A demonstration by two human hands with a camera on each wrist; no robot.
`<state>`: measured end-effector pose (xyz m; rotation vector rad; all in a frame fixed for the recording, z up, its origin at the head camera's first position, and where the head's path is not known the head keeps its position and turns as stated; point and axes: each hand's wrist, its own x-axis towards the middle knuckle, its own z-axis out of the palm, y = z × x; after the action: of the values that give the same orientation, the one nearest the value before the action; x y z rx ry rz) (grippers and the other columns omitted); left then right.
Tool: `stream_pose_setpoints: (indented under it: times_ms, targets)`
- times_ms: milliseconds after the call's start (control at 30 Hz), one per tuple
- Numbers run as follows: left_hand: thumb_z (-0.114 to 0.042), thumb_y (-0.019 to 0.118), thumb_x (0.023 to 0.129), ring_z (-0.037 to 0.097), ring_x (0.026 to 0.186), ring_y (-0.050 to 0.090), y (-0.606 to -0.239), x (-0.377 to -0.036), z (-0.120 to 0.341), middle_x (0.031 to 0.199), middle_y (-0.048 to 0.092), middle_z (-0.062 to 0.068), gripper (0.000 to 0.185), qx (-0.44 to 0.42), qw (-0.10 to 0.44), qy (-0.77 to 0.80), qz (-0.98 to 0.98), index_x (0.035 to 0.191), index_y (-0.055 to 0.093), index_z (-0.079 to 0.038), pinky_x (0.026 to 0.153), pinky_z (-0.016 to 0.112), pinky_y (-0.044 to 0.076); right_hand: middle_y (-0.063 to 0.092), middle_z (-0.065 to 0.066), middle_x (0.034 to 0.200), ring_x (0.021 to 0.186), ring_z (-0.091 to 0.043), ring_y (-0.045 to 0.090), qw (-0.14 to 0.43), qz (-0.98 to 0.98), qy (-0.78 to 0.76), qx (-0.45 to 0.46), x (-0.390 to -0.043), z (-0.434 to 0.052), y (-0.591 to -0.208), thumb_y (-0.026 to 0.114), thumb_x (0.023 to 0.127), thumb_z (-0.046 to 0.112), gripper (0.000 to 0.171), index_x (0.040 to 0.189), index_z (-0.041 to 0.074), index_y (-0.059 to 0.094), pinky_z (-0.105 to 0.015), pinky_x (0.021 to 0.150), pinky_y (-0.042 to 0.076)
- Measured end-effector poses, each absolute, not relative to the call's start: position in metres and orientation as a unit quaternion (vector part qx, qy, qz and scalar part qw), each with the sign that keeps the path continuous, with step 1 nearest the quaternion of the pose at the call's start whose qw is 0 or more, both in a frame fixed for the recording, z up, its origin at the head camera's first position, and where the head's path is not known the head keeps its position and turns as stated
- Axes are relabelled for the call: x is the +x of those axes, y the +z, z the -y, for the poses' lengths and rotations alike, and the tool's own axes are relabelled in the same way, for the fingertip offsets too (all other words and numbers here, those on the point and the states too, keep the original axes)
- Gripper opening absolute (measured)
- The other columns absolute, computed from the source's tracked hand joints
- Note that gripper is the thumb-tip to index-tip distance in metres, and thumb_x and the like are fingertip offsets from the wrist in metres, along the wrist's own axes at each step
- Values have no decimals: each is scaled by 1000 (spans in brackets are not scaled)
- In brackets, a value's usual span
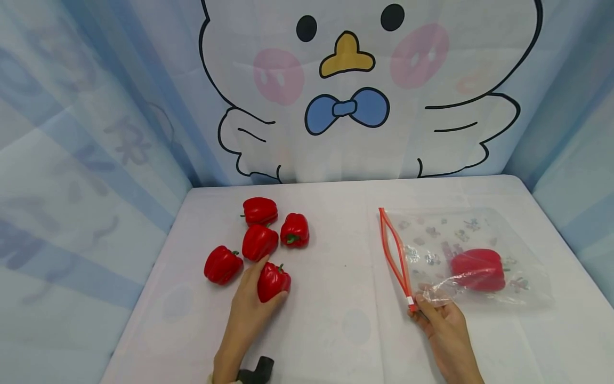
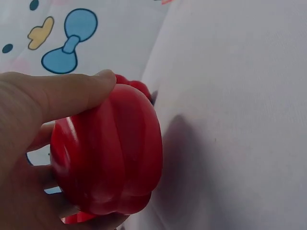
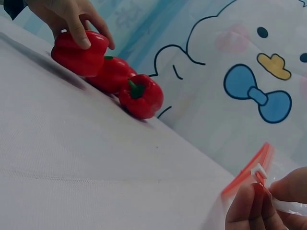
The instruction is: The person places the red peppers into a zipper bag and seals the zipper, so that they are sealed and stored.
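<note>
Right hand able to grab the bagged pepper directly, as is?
Probably not: the right hand pinches the bag by a corner, and the pepper lies inside, behind clear plastic.

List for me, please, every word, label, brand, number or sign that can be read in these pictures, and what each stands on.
No text can be read in any view.
Left curtain: faint, blurred marks; I cannot tell whether they are writing.
Clear bag: small printed shapes, no readable letters.
Back curtain: cartoon drawing, no words seen.
Red peppers: no label visible.
</note>
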<state>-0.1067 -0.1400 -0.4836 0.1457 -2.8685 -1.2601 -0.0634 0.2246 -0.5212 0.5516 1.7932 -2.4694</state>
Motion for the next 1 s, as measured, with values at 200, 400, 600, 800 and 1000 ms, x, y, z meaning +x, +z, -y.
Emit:
stream_pose_setpoints:
  times_ms: [200,400,600,800,1000]
  targets:
    - [-23,91,80,33,146,46,-482,-113,132,158,49,6,94,32,-6,-436,899,159,39,-26,101,59,57,70,12,102,88,-4,68,19,-579,-797,172,-63,-224,-522,62,105,14,21,125,16,57,-21,83,61]
    - [-24,90,81,33,146,46,-480,-123,119,158,49,7,92,3,-6,-465,885,158,41,-28,100,58,57,70,12,101,87,-5,67,18,-577,-798,171,-64,-225,-522,62,105,14,20,125,16,57,-21,83,60]
    - [-24,90,81,34,145,46,-479,-137,102,158,49,7,89,-32,-23,-498,866,157,43,-28,100,59,57,69,12,101,87,-5,67,21,-578,-797,177,-64,-224,-522,62,105,14,20,124,16,57,-21,83,60]
    - [-25,87,85,35,146,45,-485,-155,85,159,48,7,83,-52,-59,-532,843,156,44,-30,100,58,57,69,11,100,87,-5,67,19,-578,-797,177,-63,-221,-522,63,105,14,21,125,15,57,-21,83,60]
    - [-27,85,87,36,145,45,-493,-169,61,159,48,9,80,-62,-98,-561,820,156,44,-32,101,57,57,69,12,101,87,-5,67,22,-586,-790,179,-65,-222,-522,63,105,16,24,127,14,55,-21,83,61]
